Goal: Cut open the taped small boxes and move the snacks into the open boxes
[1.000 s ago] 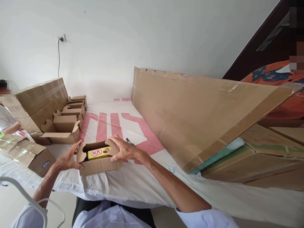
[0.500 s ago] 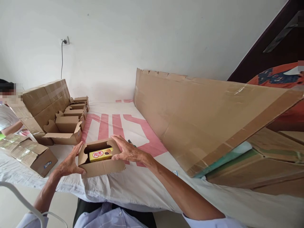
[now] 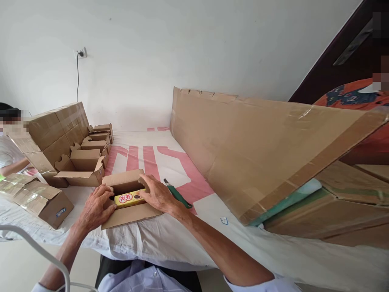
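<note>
The left hand [image 3: 95, 209] has its fingers bent over the left end of a small open carton [image 3: 130, 216], thumb lying by the near end of a yellow box [image 3: 126, 200]; whether they pinch the cardboard I cannot tell. The right hand [image 3: 161, 195] holds the carton's right end between curled fingers and thumb, close against the yellow box. That box, printed with a round red-and-white label, lies inside the carton between the 2 hands, and the carton's long flaps stand open at front and back. Under it all is a white cloth [image 3: 152, 239] with red markings. Just beyond the right hand lies a green-handled cutter [image 3: 179, 197], and farther right a small blue-edged label [image 3: 224, 220]. To the left are taped cartons [image 3: 45, 200], then a row of open cartons [image 3: 80, 178] beside a stack of closed boxes [image 3: 57, 127]. A big cardboard sheet [image 3: 243, 150] stands along the right side. 2 other people are partly in view: 1 in a white sleeve [image 3: 9, 150] at far left, 1 in an orange top [image 3: 349, 97] at far right. A black plug [image 3: 80, 53] sits on the pale wall [image 3: 197, 44].
</note>
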A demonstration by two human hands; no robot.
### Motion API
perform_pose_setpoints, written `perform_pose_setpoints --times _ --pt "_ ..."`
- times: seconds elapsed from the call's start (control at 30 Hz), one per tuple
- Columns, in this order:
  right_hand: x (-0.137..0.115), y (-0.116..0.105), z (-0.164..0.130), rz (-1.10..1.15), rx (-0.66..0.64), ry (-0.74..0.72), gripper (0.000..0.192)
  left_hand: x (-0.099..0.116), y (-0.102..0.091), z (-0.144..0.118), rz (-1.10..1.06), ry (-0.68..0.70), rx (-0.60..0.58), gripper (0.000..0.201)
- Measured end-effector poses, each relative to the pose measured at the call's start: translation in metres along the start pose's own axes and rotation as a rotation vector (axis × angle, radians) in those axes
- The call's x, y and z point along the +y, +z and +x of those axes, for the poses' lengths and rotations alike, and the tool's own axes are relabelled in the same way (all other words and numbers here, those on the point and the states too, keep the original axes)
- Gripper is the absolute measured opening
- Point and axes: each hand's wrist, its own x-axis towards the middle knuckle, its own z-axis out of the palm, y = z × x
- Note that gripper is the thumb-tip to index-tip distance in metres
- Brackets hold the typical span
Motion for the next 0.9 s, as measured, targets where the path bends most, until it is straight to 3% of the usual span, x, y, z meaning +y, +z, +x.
perform_pose_setpoints --times 0.17,0.3,0.4,0.53,0.67,0.8,0.9 --pt "0.034 -0.006 0.001 0.261 0.136 0.039 0.054 0.002 -0.006 -0.001 -0.066 0.01 0.139 0.035" --pt "0.056 -0.002 -0.006 0.097 0.312 -0.014 0.05 0.0 -0.011 -0.019 -0.09 -0.087 0.321 0.036" --pt "0.067 0.007 -0.011 0.025 0.324 -0.079 0.043 -0.003 -0.004 -0.034 -0.023 -0.18 0.403 0.031" --pt "0.079 0.024 -0.015 0.154 0.315 -0.08 0.043 -0.01 0.019 -0.047 -0.116 -0.283 0.399 0.034" --pt "0.075 0.04 -0.018 0.353 0.232 0.047 0.049 -0.017 0.049 -0.057 -0.341 -0.398 0.405 0.056" --pt "0.061 0.05 -0.023 0.51 0.145 0.097 0.059 -0.015 0.071 -0.064 -0.541 -0.42 0.285 0.07" --pt "0.06 0.05 -0.024 0.526 0.128 0.095 0.059 -0.017 0.075 -0.066 -0.603 -0.422 0.2 0.072"
